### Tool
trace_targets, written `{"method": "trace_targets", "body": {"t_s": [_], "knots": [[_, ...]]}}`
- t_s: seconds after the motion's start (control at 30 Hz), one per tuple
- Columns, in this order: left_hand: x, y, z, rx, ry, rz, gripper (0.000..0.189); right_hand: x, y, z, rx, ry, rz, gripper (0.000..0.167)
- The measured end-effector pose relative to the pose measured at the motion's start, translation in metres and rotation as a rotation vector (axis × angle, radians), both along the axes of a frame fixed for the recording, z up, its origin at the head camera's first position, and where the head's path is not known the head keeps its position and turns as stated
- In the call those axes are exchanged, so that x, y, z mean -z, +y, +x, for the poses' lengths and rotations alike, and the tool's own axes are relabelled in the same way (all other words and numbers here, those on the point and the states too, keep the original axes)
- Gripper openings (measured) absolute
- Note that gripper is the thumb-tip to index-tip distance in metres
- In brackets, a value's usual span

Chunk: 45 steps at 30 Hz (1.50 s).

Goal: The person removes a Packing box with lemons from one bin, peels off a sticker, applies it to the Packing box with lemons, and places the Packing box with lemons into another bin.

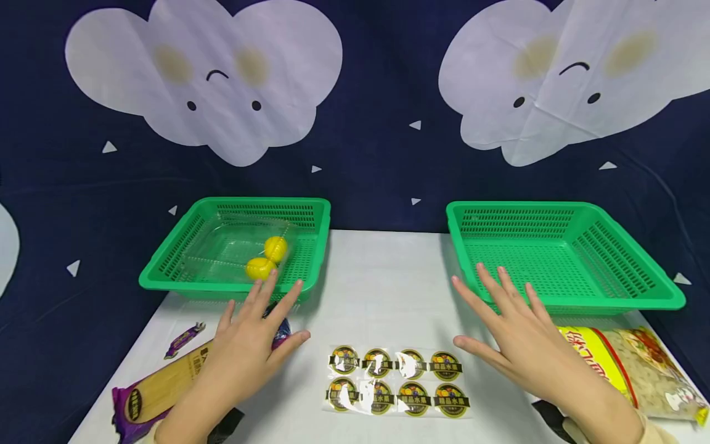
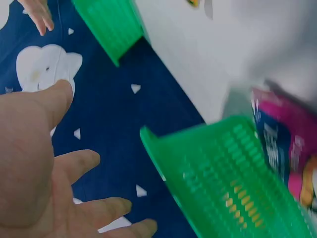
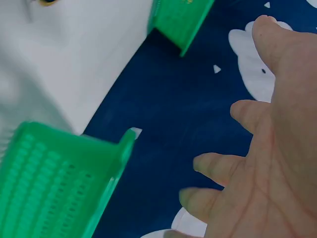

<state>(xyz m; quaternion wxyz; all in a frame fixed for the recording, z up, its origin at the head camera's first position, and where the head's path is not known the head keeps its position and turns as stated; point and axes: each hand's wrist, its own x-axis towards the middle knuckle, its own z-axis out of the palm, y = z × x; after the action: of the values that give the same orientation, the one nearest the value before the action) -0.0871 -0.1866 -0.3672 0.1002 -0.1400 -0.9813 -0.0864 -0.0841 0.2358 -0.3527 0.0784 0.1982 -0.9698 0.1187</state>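
Observation:
Both hands hover with fingers spread and hold nothing. The left hand (image 1: 249, 348) is above the table near the front rim of the left green basket (image 1: 320, 246). Beneath it lie a purple-ended pack of pale noodles (image 1: 163, 385) and a purple and dark blue package (image 1: 283, 334), both partly hidden. Inside that basket, a clear plastic box (image 1: 222, 237) has two yellow lemons (image 1: 275, 248) in it. The right hand (image 1: 521, 339) hangs before the right green basket (image 1: 560, 262), beside a yellow and clear food bag (image 1: 662, 370). Between the hands lies a sheet of round stickers (image 1: 413, 398).
A small purple wrapped snack (image 1: 185, 340) lies at the left of the white table (image 1: 388, 283). Behind the table hangs a dark blue cloth (image 1: 383, 172) printed with white clouds. Dark pieces stick out beneath both wrists.

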Motion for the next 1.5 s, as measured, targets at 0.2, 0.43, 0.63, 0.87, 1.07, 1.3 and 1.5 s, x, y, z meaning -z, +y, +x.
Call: {"method": "trace_targets", "body": {"t_s": [0.2,0.43,0.63,0.87,1.07,1.3,1.5], "knots": [[-0.012,-0.023,-0.002,-0.041,0.051,0.075,0.079,-0.016,-0.024,-0.013,-0.089,0.006,-0.057,0.083],[-0.02,-0.06,-0.006,-0.106,0.056,0.197,0.08,-0.021,-0.062,-0.036,-0.088,0.0,-0.171,0.076],[-0.019,-0.1,-0.011,-0.188,0.101,0.218,0.084,-0.023,-0.101,-0.057,-0.136,0.0,-0.293,0.07],[-0.018,-0.142,-0.014,-0.289,0.082,0.268,0.083,-0.027,-0.141,-0.07,-0.202,-0.024,-0.358,0.069],[-0.014,-0.164,-0.019,-0.344,0.092,0.305,0.079,-0.028,-0.166,-0.085,-0.234,-0.112,-0.385,0.07],[-0.008,-0.182,-0.03,-0.442,0.011,0.351,0.081,-0.026,-0.194,-0.102,-0.251,-0.209,-0.447,0.069],[-0.002,-0.193,-0.043,-0.516,-0.104,0.462,0.087,-0.025,-0.215,-0.117,-0.269,-0.289,-0.49,0.067]]}}
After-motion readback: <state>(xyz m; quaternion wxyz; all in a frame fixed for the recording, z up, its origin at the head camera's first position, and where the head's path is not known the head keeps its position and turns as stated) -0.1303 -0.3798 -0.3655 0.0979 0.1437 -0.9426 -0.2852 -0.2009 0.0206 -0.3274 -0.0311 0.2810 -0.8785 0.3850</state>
